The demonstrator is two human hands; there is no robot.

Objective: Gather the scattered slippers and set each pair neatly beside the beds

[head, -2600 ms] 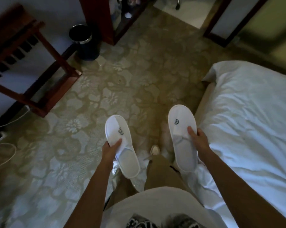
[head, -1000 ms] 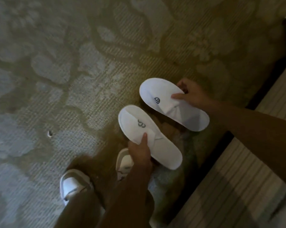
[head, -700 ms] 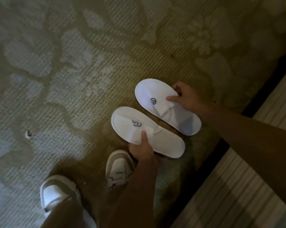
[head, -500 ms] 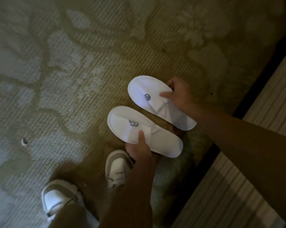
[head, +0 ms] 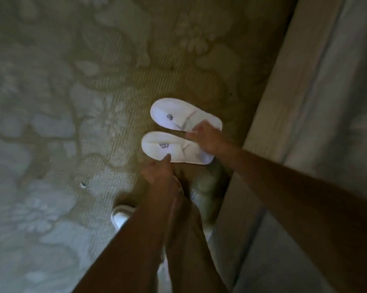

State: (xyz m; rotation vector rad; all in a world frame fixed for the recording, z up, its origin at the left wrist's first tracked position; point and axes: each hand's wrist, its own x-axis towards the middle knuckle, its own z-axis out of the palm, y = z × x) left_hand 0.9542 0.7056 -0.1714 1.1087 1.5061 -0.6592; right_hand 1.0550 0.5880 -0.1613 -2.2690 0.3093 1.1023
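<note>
Two white slippers are seen lying flat on the patterned carpet (head: 77,106), side by side and almost touching, just beside the lower edge of the bed base (head: 284,98); the long axis of each runs roughly crosswise to that edge, with the closed toes pointed away from the bed and the open heels towards it.

The farther slipper (head: 174,115) is overlapped at its heel end by the right hand (head: 208,137), which is loosely spread with the fingers resting across the gap between the pair; nothing is seen to be pinched. The nearer slipper (head: 167,148) is touched at its near rim by a fingertip of the left hand (head: 157,172), the other fingers being curled loosely; whether a grip remains there cannot be told, as the frame is blurred.

Each slipper lies directly ahead of its own hand, so either could be nudged without reaching across. Both are soft, thin-soled and plain white, with a small dark emblem on the upper band and a fold line behind it. The pair is judged to be set down and nearly parallel; only a slight squaring and the lifting away of the hands appear to be left for this pair.
</note>
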